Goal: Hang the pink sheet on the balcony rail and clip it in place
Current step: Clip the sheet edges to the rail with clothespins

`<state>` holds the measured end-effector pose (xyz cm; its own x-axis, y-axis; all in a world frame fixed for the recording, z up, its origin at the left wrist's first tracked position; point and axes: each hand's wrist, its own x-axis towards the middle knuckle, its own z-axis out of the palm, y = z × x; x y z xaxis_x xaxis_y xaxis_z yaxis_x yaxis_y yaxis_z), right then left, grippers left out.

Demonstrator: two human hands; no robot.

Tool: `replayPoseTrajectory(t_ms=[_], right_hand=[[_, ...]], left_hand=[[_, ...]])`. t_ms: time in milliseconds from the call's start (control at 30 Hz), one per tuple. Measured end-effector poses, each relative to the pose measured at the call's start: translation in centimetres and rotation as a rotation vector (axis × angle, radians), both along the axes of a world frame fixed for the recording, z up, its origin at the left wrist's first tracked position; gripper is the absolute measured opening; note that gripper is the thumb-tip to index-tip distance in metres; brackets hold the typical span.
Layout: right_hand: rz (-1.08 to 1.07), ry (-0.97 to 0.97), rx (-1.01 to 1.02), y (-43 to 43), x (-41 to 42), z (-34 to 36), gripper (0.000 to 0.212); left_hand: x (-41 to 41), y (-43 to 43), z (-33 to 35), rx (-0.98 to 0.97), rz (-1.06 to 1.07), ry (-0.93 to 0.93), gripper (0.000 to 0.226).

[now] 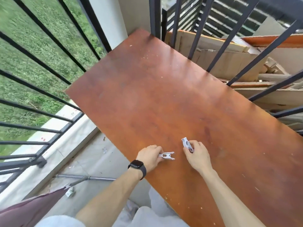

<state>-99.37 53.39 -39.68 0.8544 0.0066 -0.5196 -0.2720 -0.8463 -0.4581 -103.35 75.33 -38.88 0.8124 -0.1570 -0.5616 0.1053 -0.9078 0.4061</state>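
Observation:
Both of my hands rest low over a reddish-brown wooden table point(164, 95). My left hand point(150, 156), with a black watch on its wrist, is shut on a white clothes clip point(167, 156) whose jaws point right. My right hand point(196, 154) is shut on a second white clip point(186, 144) that points up and left. The pink sheet point(31, 208) hangs at the lower left edge of the view, draped over the black balcony rail point(24, 163), apart from both hands.
Black railing bars run along the left side, with grass point(32, 54) below them. More bars stand behind the table, with cardboard and boards point(229, 63) stacked beyond. A grey pipe point(91, 177) and small debris lie on the concrete floor to the left of the table.

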Motion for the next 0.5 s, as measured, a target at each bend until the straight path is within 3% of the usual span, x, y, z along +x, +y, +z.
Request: replayPoseTrajectory(t_ms=[167, 267, 500], right_hand=[[0.1, 0.192, 0.372, 7.3, -3.0, 4.3, 0.002], [0.211, 0.25, 0.512, 13.4, -5.5, 7.3, 0.016], [0.882, 0.155, 0.517, 26.9, -14.6, 13.5, 0.019]], left_hand=[[-5.0, 7.5, 4.5, -0.102, 0.424, 0.069, 0.022], [-9.4, 11.1, 8.0, -0.15, 0.633, 0.07, 0.024], [-25.2, 18.6, 16.0, -0.161, 1.026, -0.082, 0.029]])
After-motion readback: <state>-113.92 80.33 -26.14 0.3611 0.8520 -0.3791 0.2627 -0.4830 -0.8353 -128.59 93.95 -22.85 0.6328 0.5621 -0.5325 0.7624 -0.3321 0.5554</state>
